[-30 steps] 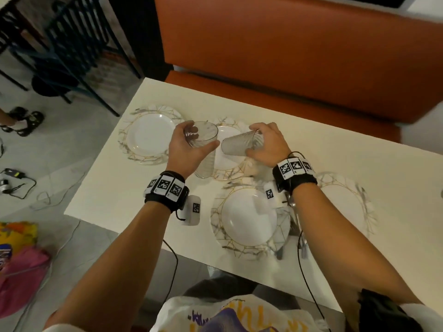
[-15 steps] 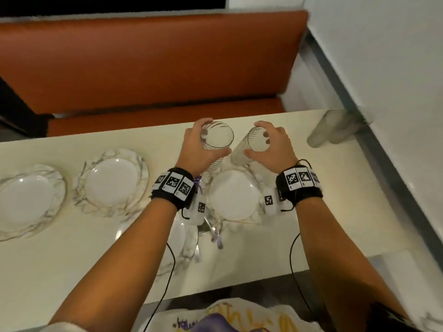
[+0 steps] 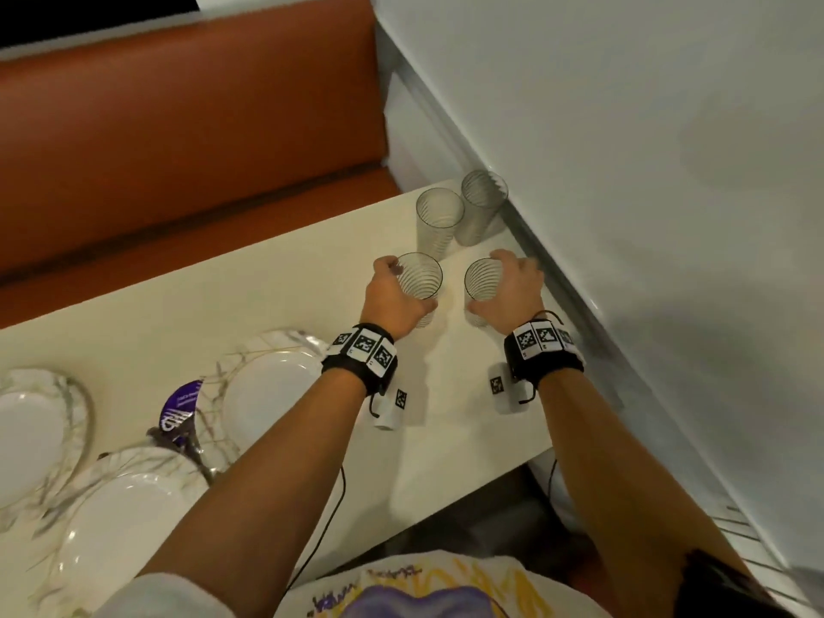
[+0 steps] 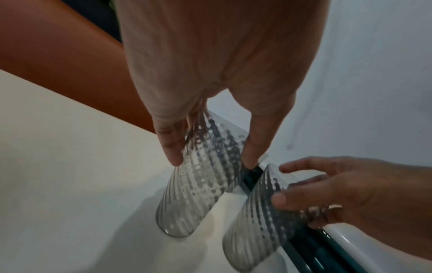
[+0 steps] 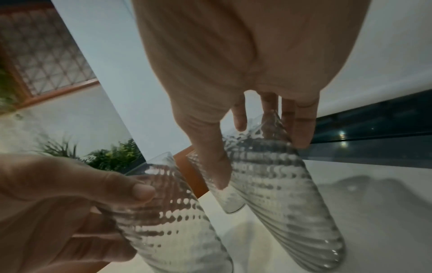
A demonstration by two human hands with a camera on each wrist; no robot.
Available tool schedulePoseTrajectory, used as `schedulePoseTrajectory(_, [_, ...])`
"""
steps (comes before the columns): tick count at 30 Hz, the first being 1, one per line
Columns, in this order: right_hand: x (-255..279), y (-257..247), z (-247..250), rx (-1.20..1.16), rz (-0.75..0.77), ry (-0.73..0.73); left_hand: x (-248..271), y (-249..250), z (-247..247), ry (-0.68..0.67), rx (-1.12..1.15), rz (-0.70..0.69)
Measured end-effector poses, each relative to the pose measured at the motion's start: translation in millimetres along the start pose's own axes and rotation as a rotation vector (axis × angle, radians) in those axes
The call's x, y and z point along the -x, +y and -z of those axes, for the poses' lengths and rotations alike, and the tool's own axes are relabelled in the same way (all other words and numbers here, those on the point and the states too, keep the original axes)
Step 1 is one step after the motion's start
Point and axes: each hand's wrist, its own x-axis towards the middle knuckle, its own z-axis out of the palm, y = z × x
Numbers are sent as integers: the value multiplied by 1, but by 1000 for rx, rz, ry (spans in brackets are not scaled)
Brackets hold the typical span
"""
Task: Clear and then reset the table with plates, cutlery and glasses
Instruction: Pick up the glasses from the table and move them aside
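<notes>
glasses [image 3: 419, 278] lowered to table [image 3: 223, 305], empty

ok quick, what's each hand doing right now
Left hand: grips a ribbed glass near its rim.
Right hand: grips another ribbed glass.

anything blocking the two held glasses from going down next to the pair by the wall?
Nothing visible. The left hand and right hand each grip a glass over bare table, just short of the two standing glasses by the wall; the plates lie well left.
</notes>
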Motion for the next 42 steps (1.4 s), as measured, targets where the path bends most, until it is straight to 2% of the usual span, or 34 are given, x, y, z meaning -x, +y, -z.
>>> schedulePoseTrajectory(4, [-21,22,11,-49,-3,28,-10,12,-35,-1,-22,18])
schedulePoseTrajectory(11, [-60,32,23,-103,-8,58,-27,30,-68,38,-10,52])
schedulePoseTrajectory(26, [-88,29,31,-135,77,-13,-47,48,-83,62,-5,46])
schedulePoseTrajectory(31, [-76,22,40,54,64,-19,-33,38,-62,-11,-84,26])
schedulePoseTrajectory(35, [-42,-4,54,-28,129,195,-15,10,-25,19,-71,-53])
schedulePoseTrajectory(38, [-6,-40,40,-156,255,316,6,-23,16,105,7,-64])
schedulePoseTrajectory(40, [12,-60,13,-263,364,284,22,-49,45,164,30,-51])
schedulePoseTrajectory(42, [31,-78,-20,-342,425,167,40,-77,75,204,55,-29])
